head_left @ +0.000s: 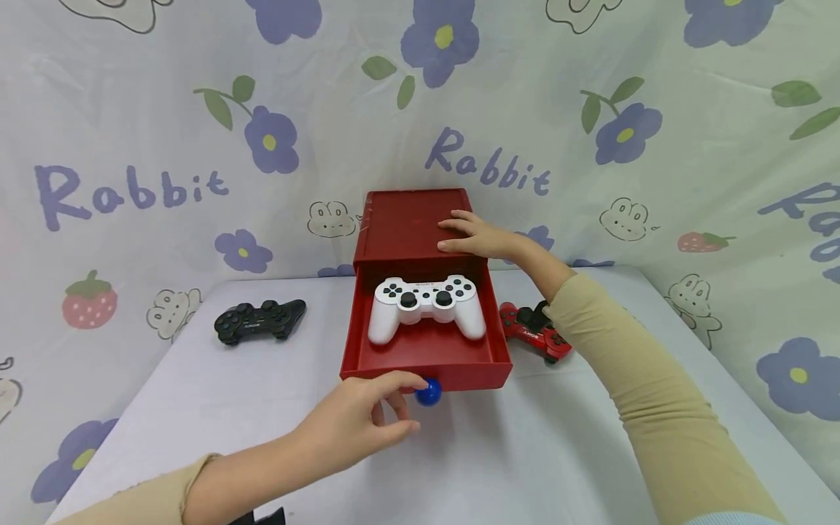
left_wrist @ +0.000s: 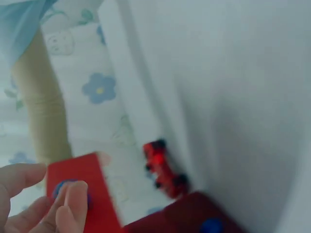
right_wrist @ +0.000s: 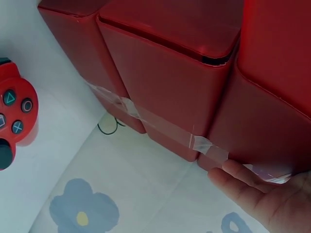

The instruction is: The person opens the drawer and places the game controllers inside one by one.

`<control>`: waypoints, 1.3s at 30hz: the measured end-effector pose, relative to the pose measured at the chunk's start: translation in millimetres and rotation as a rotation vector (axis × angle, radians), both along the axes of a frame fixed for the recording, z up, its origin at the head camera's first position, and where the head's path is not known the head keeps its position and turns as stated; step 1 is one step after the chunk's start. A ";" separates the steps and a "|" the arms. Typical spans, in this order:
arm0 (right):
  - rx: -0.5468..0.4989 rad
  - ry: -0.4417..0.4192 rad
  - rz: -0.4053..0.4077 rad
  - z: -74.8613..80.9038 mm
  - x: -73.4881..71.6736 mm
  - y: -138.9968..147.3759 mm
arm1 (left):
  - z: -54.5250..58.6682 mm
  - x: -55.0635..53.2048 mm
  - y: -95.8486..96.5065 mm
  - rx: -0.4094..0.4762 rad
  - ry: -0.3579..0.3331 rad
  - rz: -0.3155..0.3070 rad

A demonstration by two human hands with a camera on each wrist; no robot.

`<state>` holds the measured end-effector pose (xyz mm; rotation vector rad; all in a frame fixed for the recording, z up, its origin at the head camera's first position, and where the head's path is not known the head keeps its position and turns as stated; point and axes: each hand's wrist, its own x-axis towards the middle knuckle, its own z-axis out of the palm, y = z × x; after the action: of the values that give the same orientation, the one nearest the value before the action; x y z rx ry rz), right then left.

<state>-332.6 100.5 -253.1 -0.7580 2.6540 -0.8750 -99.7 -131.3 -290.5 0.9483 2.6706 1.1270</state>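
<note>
A red drawer point(head_left: 426, 378) stands pulled out of a red cabinet point(head_left: 400, 226) in the head view, with a white game controller point(head_left: 426, 302) lying inside it. My left hand point(head_left: 354, 419) is at the drawer's blue knob point(head_left: 429, 391); its index fingertip touches the knob while the thumb stands apart below. The left wrist view shows the same knob point(left_wrist: 73, 193) partly behind the fingers. My right hand point(head_left: 477, 237) rests on the cabinet's top at its right edge, fingers spread. In the right wrist view, that hand point(right_wrist: 262, 194) lies along the taped red side.
A black controller point(head_left: 260, 321) lies on the white table point(head_left: 275, 394) left of the cabinet. To its right, a red controller point(head_left: 534, 332) is partly covered by my right sleeve. Behind hangs a patterned cloth point(head_left: 315, 146). A black object point(head_left: 269, 518) shows at the lower edge.
</note>
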 end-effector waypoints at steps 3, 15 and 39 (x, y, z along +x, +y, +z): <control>0.003 0.002 0.001 -0.7 -1.1 0.3 | -16.4 0.5 2.9 0.029 -0.057 0.016; 0.002 0.000 -0.009 -0.8 -0.9 0.5 | -47.0 -5.3 19.2 0.198 -0.118 0.103; 0.005 0.004 -0.002 -0.7 -1.2 1.3 | -38.6 -25.9 23.3 0.312 -0.178 0.110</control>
<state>-333.8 101.8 -253.7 -0.7572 2.6596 -0.8675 -125.7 -107.9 -329.1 0.7042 2.4760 1.6055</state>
